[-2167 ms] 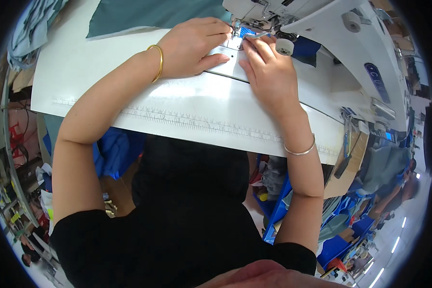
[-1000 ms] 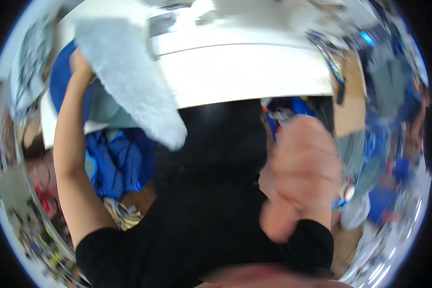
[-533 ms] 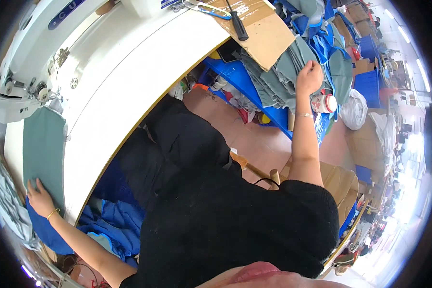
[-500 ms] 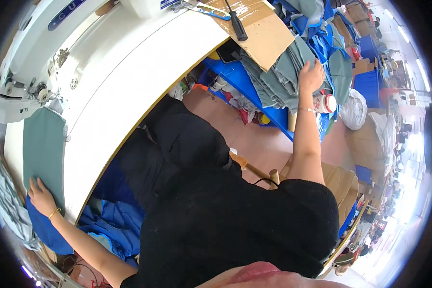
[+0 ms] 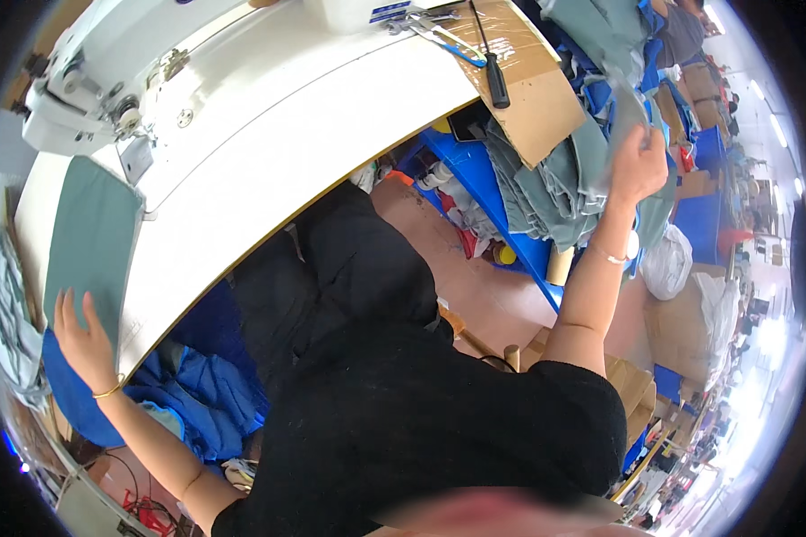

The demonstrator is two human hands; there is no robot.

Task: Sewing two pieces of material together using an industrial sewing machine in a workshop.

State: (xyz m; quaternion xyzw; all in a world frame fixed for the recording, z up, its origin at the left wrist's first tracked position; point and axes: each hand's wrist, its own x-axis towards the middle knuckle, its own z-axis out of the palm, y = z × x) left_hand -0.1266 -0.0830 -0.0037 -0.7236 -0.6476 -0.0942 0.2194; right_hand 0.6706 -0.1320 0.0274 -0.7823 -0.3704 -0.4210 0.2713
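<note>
My left hand point(image 5: 82, 338) lies flat with its fingers spread on a grey-green fabric panel point(image 5: 94, 233) at the left of the white table. A blue fabric section point(image 5: 79, 394) hangs from that panel below the hand. Over at the right, my right hand point(image 5: 638, 167) is closed on a grey-green fabric piece point(image 5: 628, 109), which is lifted and smeared by motion. Beneath and beside it lies a stack of grey-green cut pieces point(image 5: 533, 183). The head of a white sewing machine point(image 5: 81, 112) stands just beyond the left panel.
On the white tabletop point(image 5: 287, 148) a cardboard sheet point(image 5: 546, 121) overhangs the right end, with a black-handled screwdriver point(image 5: 498, 85) on it. Crumpled blue cloth point(image 5: 197, 394) sits below the table's left edge. A plastic bag point(image 5: 667, 264) is beyond my right arm. More grey cloth point(image 5: 9, 309) is piled far left.
My right hand, earlier resting with fingers spread on the stack, now grips a fabric piece and has moved right. My left hand stays on the panel. The whole view has shifted somewhat.
</note>
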